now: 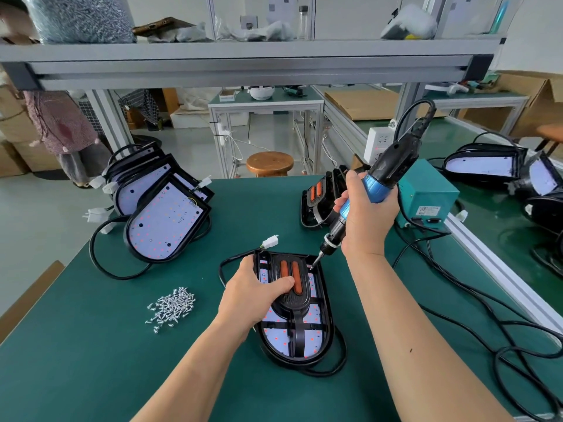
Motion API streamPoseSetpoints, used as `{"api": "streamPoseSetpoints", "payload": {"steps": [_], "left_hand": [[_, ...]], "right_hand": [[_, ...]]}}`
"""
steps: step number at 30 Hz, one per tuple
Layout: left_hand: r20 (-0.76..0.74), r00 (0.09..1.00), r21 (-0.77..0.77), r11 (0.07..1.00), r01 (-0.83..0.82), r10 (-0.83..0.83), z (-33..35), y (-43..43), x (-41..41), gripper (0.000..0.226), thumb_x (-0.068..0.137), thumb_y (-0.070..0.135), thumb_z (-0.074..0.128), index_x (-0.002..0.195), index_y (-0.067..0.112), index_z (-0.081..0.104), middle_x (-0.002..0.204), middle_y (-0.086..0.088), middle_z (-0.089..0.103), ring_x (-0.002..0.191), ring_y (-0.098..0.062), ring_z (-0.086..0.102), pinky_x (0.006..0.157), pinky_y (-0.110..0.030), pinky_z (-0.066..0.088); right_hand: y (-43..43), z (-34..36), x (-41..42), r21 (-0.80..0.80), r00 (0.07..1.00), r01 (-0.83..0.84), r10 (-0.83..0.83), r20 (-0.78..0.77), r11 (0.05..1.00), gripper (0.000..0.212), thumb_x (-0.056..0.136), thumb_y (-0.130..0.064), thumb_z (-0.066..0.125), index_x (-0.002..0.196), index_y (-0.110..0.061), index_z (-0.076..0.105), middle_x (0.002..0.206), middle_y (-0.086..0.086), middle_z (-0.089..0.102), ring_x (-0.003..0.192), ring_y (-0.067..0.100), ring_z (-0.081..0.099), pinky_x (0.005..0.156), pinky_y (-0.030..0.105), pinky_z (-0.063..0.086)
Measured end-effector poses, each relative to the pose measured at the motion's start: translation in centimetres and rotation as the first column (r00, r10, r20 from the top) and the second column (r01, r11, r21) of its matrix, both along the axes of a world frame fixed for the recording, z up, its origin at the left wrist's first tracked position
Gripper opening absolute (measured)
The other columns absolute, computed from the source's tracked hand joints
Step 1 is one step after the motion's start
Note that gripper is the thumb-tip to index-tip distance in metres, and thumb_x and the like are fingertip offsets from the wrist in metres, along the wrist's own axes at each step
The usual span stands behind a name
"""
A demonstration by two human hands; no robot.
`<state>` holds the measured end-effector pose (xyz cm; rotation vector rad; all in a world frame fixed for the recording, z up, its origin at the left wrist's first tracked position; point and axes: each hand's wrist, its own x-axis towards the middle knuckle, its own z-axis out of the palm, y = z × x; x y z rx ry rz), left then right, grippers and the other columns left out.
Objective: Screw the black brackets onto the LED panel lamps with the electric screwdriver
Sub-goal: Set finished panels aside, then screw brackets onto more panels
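An LED panel lamp (316, 339) lies on the green table in front of me, with a black bracket (297, 306) bearing two orange strips on top. My left hand (253, 295) presses down on the bracket, its thumb across the orange strips. My right hand (367, 220) grips the blue and black electric screwdriver (377, 181), tilted, with its bit tip at the bracket's upper right corner. A pile of silver screws (172, 306) lies to the left of the lamp.
Bare LED panels (166, 220) are stacked at the left, brackets (316, 196) behind the lamp, more lamps (484, 164) at far right. A teal power box (425, 196) and black cables (475, 303) lie to the right. A wooden stool (269, 162) stands beyond the table.
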<state>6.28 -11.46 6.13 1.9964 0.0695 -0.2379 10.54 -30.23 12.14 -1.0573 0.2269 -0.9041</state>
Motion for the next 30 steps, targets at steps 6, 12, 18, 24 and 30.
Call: {"api": "streamPoseSetpoints", "payload": {"steps": [6, 12, 18, 24, 30], "left_hand": [[0.000, 1.000, -0.009, 1.000, 0.001, -0.001, 0.0, -0.1, 0.0, 0.059, 0.056, 0.053, 0.077, 0.110, 0.037, 0.058, 0.098, 0.016, 0.072, 0.094, -0.012, 0.069, 0.086, -0.042, 0.058], [-0.005, 1.000, -0.012, 1.000, -0.008, 0.008, 0.1, -0.2, -0.1, 0.064, 0.049, 0.057, 0.074, 0.107, 0.036, 0.058, 0.097, 0.015, 0.072, 0.093, -0.014, 0.069, 0.088, -0.044, 0.057], [0.003, 1.000, -0.014, 1.000, -0.011, 0.011, -0.1, -0.3, -0.1, 0.065, 0.052, 0.055, 0.075, 0.110, 0.035, 0.058, 0.100, 0.014, 0.072, 0.099, -0.017, 0.068, 0.094, -0.045, 0.054], [0.008, 1.000, -0.019, 1.000, -0.014, 0.015, -0.3, -0.3, 0.0, 0.064, 0.053, 0.056, 0.076, 0.111, 0.035, 0.057, 0.100, 0.015, 0.072, 0.099, -0.016, 0.068, 0.094, -0.044, 0.053], [-0.010, 1.000, -0.017, 1.000, -0.004, 0.004, -0.1, -0.2, 0.1, 0.063, 0.052, 0.056, 0.077, 0.109, 0.035, 0.059, 0.098, 0.014, 0.073, 0.097, -0.015, 0.069, 0.092, -0.045, 0.055]], "right_hand": [[0.4, 0.1, 0.3, -0.027, 1.000, -0.017, 0.017, -0.007, 0.999, 0.025, 0.081, -0.023, 0.074, 0.092, -0.013, 0.054, 0.063, -0.003, 0.059, 0.049, 0.016, 0.056, 0.053, 0.032, 0.051], [1.0, 0.2, 0.7, -0.120, 0.999, -0.032, 0.029, -0.029, 0.992, 0.022, 0.081, -0.020, 0.072, 0.092, -0.012, 0.056, 0.069, 0.005, 0.058, 0.047, 0.018, 0.055, 0.049, 0.031, 0.048], [1.0, 0.1, 1.3, -0.162, 0.997, -0.041, 0.030, -0.071, 0.986, 0.020, 0.077, -0.017, 0.068, 0.090, -0.012, 0.054, 0.072, 0.009, 0.056, 0.046, 0.020, 0.055, 0.051, 0.032, 0.050], [0.9, -0.1, 1.9, -0.183, 0.993, -0.095, 0.079, -0.091, 0.979, 0.018, 0.075, -0.012, 0.064, 0.087, -0.008, 0.051, 0.064, 0.011, 0.052, 0.044, 0.020, 0.052, 0.049, 0.029, 0.048], [0.5, -0.3, 1.4, -0.206, 0.973, -0.230, 0.219, -0.072, 0.951, 0.013, 0.076, -0.010, 0.062, 0.079, -0.009, 0.050, 0.054, 0.014, 0.050, 0.046, 0.024, 0.049, 0.055, 0.037, 0.047]]}}
